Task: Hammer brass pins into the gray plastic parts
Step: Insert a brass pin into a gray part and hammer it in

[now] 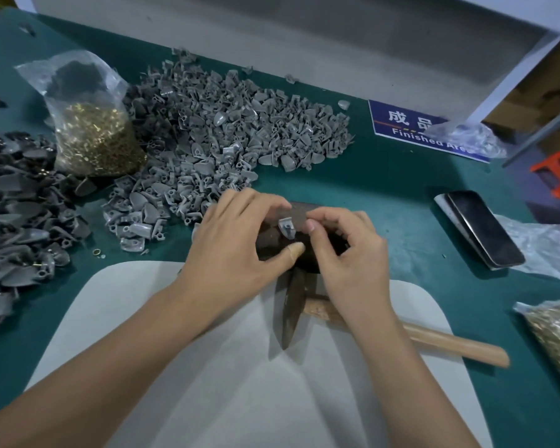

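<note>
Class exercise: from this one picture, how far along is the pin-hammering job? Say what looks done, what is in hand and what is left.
Done: the darker pile at left shows brass bits among its parts, probably pinned ones. In hand: both the left hand and right hand hold one gray part on the dark block; the hammer lies unused. Left: the big gray pile and a bag of pins.

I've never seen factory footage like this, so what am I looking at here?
This is one picture from a camera worn on a worker's head, looking down at a green table. The left hand and right hand together hold one small gray part over a dark block. A hammer lies unused beneath the right wrist. Behind are a heap of gray parts and a bag of brass pins. A phone lies at right.
</note>
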### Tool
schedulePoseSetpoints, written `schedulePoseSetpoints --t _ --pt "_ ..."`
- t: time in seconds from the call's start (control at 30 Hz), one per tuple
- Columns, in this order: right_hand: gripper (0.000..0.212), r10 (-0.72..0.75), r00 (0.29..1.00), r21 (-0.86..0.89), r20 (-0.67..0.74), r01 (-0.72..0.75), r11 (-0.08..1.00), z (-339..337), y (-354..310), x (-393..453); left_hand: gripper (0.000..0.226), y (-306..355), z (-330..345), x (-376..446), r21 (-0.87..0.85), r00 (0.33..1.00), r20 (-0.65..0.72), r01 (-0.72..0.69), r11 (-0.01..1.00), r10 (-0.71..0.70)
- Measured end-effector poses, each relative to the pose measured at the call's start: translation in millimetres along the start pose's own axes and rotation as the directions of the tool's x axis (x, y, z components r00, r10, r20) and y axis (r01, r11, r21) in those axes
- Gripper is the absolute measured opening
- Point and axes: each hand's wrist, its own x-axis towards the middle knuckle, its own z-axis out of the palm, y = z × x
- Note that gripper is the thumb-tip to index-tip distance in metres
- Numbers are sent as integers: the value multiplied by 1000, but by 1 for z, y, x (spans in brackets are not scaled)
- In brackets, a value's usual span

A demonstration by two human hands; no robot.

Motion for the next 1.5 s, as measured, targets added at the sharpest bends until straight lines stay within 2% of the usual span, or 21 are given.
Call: schedulePoseSetpoints --t 0.2,0.3,0.4,0.5,0.57,0.8,1.13,1.4,1.5 --pt "11 -53 996 7 78 52 999 0 0 2 19 -1 4 1 -20 995 -86 -44 999 42" --pt "10 -90 994 7 63 89 996 -1 -2 3 12 -4 5 1 -58 994 -95 -69 996 63" --pt "9 -76 996 -13 45 77 997 -3 0 6 14 -9 6 1 -119 992 -106 -76 990 64" --pt "9 -48 997 -29 57 50 998 -4 2 6 27 -10 8 -1 -201 995 -96 -39 979 20" --pt "9 -51 996 -51 74 55 997 -3 1 6 31 -11 9 -1 -194 995 -98 -35 980 16" --pt "7 -67 990 -69 122 76 995 -2 -1 6 12 -15 9 3 -135 990 -136 -53 989 34" --pt "7 35 992 -118 123 -20 993 -1 -10 8 8 -12 7 3 -149 992 -126 -22 989 3" --pt "7 69 994 -117 91 -58 991 3 -15 6 13 -10 7 2 -168 992 -124 7 986 -28" --pt "6 48 995 -170 87 -32 985 6 -17 6 13 -11 7 3 -161 992 -119 14 987 -33"
